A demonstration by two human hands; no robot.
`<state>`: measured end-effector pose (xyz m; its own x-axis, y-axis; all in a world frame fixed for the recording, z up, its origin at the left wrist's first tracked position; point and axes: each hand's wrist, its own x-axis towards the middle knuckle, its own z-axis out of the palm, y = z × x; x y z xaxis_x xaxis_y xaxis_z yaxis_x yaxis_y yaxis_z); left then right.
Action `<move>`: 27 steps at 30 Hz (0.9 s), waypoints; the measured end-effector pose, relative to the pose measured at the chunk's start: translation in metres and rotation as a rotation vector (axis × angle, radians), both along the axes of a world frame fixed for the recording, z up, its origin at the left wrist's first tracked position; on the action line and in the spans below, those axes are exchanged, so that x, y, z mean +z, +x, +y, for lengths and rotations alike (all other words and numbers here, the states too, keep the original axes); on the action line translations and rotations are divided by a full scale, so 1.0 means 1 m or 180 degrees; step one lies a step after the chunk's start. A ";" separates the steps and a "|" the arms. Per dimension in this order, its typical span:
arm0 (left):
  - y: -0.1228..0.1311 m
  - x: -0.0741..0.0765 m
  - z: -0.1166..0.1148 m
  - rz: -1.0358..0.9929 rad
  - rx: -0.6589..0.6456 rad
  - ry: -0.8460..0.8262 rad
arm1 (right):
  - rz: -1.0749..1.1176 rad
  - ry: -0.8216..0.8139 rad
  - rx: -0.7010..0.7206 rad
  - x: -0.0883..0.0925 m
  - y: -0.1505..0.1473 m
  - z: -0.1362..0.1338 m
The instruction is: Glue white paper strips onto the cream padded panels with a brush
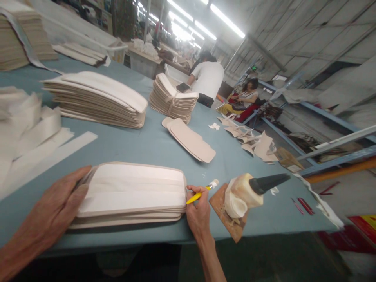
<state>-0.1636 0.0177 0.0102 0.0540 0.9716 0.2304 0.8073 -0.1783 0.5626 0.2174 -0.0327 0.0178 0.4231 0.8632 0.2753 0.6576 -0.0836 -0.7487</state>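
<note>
A short stack of beige rounded panels [138, 188], the top one faced with white strips, lies near the table's front edge. My left hand [63, 203] grips the left end of this stack, thumb on top and fingers around the side. At the right end my right hand [199, 207] touches the stack while holding a yellow-handled brush [194, 197], its bristles pale with glue and pointing away to the right. Just right of that hand, a glue-crusted bottle with a dark nozzle [243, 194] rests on a brown board [219, 199].
Behind lie a tall panel stack [100, 98], a tied bundle [173, 98] and a few loose panels [190, 139]. White strips [32, 129] heap at left. Cut pieces [249, 137] and red tools [305, 205] lie at right. Two people [208, 76] are beyond the table.
</note>
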 end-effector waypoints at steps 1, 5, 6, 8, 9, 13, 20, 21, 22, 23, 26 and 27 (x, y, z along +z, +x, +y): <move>0.000 0.004 -0.001 -0.0069 0.0021 -0.0099 | 0.0006 0.0003 0.0020 0.001 0.000 -0.003; 0.001 0.026 -0.007 -0.0149 0.0245 -0.0563 | 0.0111 -0.0107 0.0001 0.004 -0.004 -0.016; 0.001 0.030 -0.010 -0.0143 0.0281 -0.0589 | 0.0132 -0.0142 -0.0040 0.004 -0.005 -0.018; -0.001 0.032 -0.019 -0.0134 0.0220 -0.0557 | 0.0105 -0.0263 -0.0115 0.005 -0.009 -0.019; -0.003 0.030 -0.023 -0.0108 0.0131 -0.0498 | 0.0101 -0.0344 -0.0100 0.005 -0.011 -0.019; -0.008 0.020 -0.039 0.0104 -0.0224 -0.0187 | 0.0107 -0.0535 0.0134 0.006 -0.020 -0.016; -0.005 0.024 -0.041 -0.0365 -0.0096 -0.0496 | -0.0076 -0.0738 0.0272 0.007 -0.020 -0.015; -0.004 0.026 -0.041 -0.0477 -0.0045 -0.0546 | -0.0070 -0.0782 0.0285 0.008 -0.019 -0.015; -0.003 0.028 -0.041 -0.0584 0.0015 -0.0582 | -0.0072 -0.0822 0.0300 0.008 -0.019 -0.015; -0.002 0.030 -0.041 -0.0686 0.0067 -0.0611 | -0.0078 -0.0842 0.0318 0.009 -0.019 -0.015; 0.004 0.042 -0.039 -0.0985 0.0289 -0.0656 | -0.0107 -0.0831 0.0352 0.009 -0.020 -0.013; 0.007 0.048 -0.037 -0.1131 0.0411 -0.0680 | -0.0108 -0.0810 0.0349 0.008 -0.020 -0.013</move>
